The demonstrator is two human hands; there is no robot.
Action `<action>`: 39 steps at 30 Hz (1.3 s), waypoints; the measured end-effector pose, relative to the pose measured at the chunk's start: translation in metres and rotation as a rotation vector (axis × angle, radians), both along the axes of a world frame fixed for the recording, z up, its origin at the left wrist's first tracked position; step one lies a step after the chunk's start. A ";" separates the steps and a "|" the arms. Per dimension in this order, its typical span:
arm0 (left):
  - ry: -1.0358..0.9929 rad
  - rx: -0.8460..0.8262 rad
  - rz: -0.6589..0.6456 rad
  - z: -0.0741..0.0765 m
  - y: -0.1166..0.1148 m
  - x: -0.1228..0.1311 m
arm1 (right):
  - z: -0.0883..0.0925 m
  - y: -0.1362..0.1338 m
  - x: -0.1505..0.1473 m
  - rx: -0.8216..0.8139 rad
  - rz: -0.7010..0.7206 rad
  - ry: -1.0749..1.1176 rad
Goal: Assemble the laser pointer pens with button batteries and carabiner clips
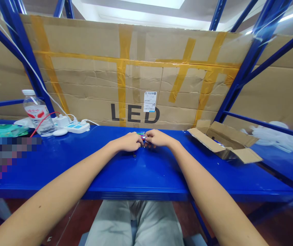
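In the middle of the blue table, my left hand [131,142] and my right hand [157,138] meet at a small multicoloured thing [140,134] with shiny blue, green and red stripes. Its kind is too small and too covered to make out. The left fingers are bent down against its left side. On the right, my thumb and fingers are pinched together at its other edge, and what they grip is hidden. Just below the left hand, a tiny dark metallic piece [134,155] lies on the table.
An open cardboard box [223,141] stands at the right with something dark inside. To the left are a water bottle [38,114], a power strip [77,127], a red cable [43,119] and a green packet [4,130]. A large cardboard panel [95,78] closes off the back.
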State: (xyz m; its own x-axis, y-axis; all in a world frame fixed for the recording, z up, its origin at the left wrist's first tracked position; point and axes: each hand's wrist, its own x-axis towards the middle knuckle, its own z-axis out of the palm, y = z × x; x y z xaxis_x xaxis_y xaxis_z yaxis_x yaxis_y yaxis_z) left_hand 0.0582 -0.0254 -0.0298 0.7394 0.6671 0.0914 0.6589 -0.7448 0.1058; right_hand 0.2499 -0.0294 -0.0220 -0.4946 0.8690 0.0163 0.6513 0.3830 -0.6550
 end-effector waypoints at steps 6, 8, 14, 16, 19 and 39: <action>-0.013 -0.042 -0.007 0.005 -0.004 -0.001 | -0.001 0.000 0.001 -0.011 0.046 0.000; -0.027 -0.057 -0.006 0.005 -0.004 -0.001 | -0.002 0.001 0.002 -0.018 0.076 0.008; -0.044 -0.096 -0.001 0.008 -0.006 0.000 | 0.000 -0.001 0.000 -0.027 0.105 0.015; -0.047 -0.120 -0.005 0.010 -0.007 0.000 | 0.001 -0.001 0.000 -0.033 0.103 0.016; -0.057 -0.145 -0.009 0.011 -0.008 0.000 | 0.001 -0.001 0.001 -0.039 0.105 0.018; -0.613 -0.171 -0.020 0.005 0.002 -0.004 | 0.005 -0.001 0.000 0.105 0.016 0.186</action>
